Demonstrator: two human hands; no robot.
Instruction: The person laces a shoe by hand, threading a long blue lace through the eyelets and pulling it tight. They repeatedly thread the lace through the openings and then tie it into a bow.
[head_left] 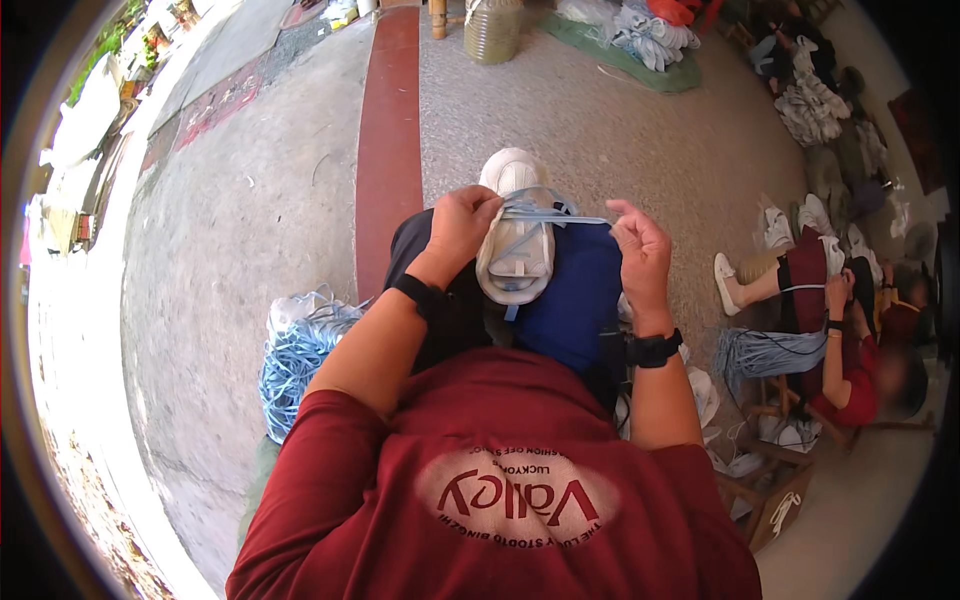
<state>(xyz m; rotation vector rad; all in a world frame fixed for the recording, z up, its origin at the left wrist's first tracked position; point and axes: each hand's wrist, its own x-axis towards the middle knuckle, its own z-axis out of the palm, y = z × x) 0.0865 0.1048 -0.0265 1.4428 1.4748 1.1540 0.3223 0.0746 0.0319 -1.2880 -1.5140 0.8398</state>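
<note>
A whitish shoe (517, 265) rests on my lap, its heel end toward me. Light blue shoelace (560, 216) crosses its top and runs out straight to the right. My left hand (463, 228) is closed at the shoe's far left edge, thumb and fingers pinched there; its exact hold on edge or lace is partly hidden. Off to the right, my right hand (642, 255) has its fingers bent at the end of the pulled lace, apart from the shoe. Under the shoe lies blue cloth (572, 285) over my leg. Beyond it a white toe (512, 170) shows.
A bundle of light blue laces (300, 360) sits by my left side. At right, a seated co-worker (850, 370) handles a lace beside hanging laces (765, 352). Shoe parts lie on a green sheet (675, 75) ahead, near a plastic container (492, 32). A wooden stool (765, 490) stands close right.
</note>
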